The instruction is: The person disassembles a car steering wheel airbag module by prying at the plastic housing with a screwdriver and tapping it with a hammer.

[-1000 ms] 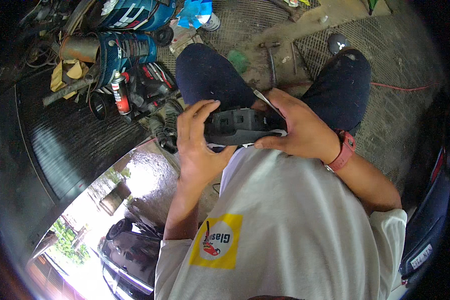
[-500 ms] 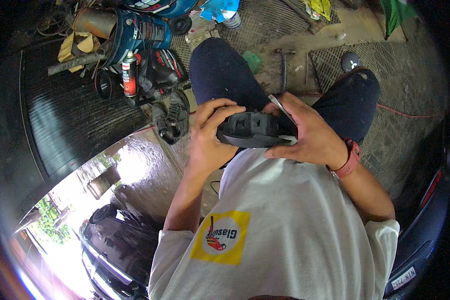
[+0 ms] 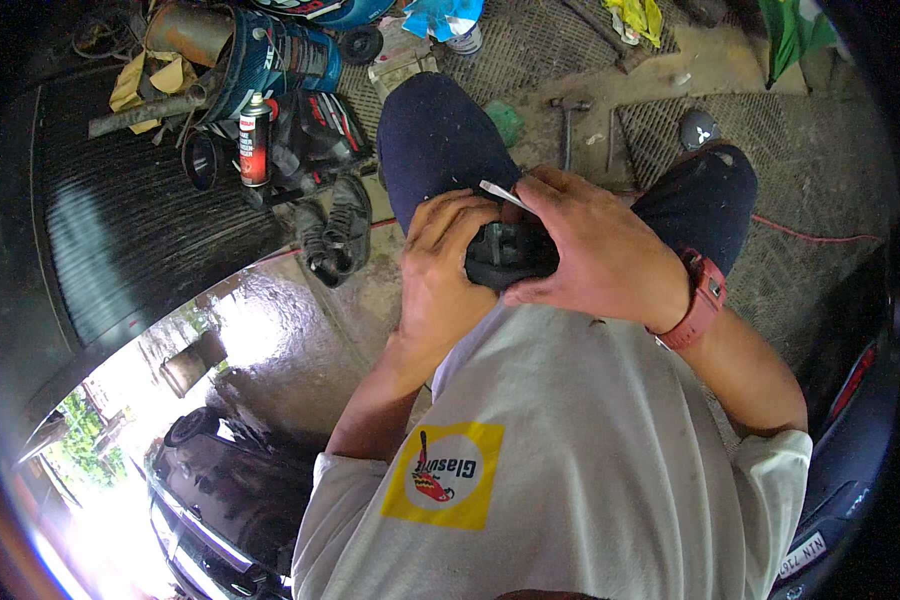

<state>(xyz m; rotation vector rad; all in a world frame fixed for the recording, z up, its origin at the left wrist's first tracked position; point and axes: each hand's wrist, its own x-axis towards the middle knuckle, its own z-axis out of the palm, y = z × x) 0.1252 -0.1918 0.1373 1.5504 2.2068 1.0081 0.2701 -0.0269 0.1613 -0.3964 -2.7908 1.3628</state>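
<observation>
Black plastic part (image 3: 510, 256) sits, in the head view, between the person's hands in front of the pale shirt (image 3: 580, 420), the left hand (image 3: 444, 262) gripping its left end and the right hand (image 3: 610, 250) its right. Thin pale blade (image 3: 506, 196) sticks out beside the right hand's fingers. Beyond, a hammer (image 3: 568, 138) lies on the floor, and dark shoes (image 3: 347, 225) stand to the left near a spray can (image 3: 254, 145).

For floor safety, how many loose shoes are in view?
2, side by side, left of the left knee: the outer shoe and inner shoe. More may be hidden.
</observation>
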